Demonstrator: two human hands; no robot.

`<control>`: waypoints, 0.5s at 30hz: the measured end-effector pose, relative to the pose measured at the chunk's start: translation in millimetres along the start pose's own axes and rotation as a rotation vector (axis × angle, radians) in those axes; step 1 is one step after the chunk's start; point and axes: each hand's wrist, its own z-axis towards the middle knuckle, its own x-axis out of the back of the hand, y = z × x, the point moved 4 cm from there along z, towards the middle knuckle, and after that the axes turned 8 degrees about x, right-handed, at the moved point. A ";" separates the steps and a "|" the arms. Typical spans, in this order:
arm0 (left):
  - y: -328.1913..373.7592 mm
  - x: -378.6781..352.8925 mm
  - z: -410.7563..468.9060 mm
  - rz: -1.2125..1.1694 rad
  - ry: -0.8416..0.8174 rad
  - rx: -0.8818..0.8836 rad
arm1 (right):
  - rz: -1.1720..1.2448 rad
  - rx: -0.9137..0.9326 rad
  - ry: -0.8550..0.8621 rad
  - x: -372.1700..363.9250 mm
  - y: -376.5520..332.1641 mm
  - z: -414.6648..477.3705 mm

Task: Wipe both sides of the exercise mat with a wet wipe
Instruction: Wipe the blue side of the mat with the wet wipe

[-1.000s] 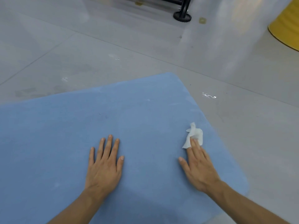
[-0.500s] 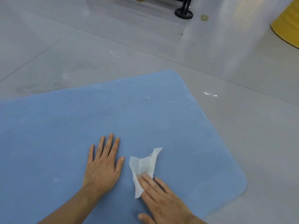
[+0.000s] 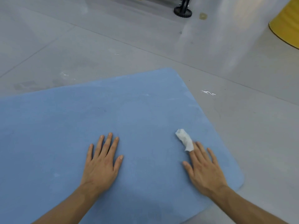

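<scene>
A blue exercise mat (image 3: pixel 137 110) lies flat on the grey floor and fills the lower left of the view. My left hand (image 3: pixel 103 160) rests on it palm down with fingers straight. My right hand (image 3: pixel 203 168) lies flat near the mat's right edge. Its straight fingertips press a crumpled white wet wipe (image 3: pixel 184 139) against the mat, and the wipe sticks out beyond the fingers.
The grey floor (image 3: pixel 242 126) surrounds the mat, with small wet glints to the right and at the left edge. A black wheeled stand base (image 3: pixel 182 11) is at the top. A yellow rounded object (image 3: pixel 286 21) sits at the top right.
My right hand swept the wipe left beside my left hand, then back out to the mat's right side. The wipe is now more bunched. My left hand stayed put.
</scene>
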 end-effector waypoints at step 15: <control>11.9 -0.1 -20.9 0.018 0.010 -0.054 | 0.034 -0.185 -0.025 -1.6 85.2 -24.4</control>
